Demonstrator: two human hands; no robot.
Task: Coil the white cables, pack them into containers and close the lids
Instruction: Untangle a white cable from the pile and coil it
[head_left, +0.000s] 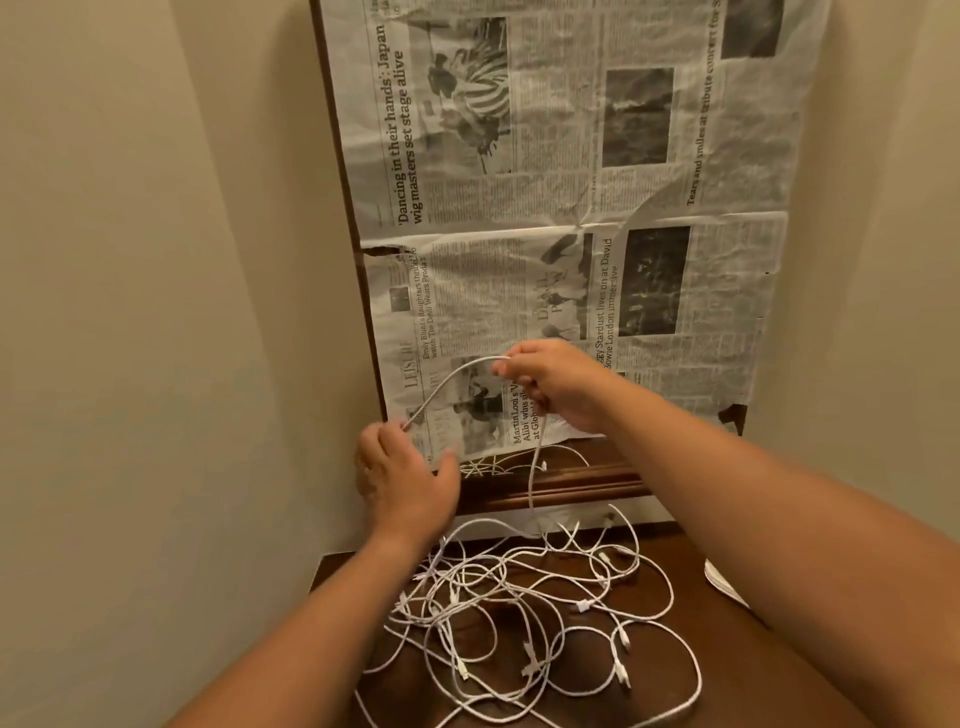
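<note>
A tangled heap of white cables (524, 613) lies on a dark wooden table (737, 670). One white cable (452, 379) is lifted above the heap and arcs between both hands. My right hand (556, 384) pinches its upper part with curled fingers, and a length hangs from that hand down into the heap. My left hand (400, 478) is lower and to the left; its fingers grip the cable's other end near the plug. No container is in view.
Newspaper sheets (571, 208) cover a wood-framed panel standing behind the table. Beige walls close in on the left and right. A white object (722, 582) shows partly at the table's right edge, behind my right forearm.
</note>
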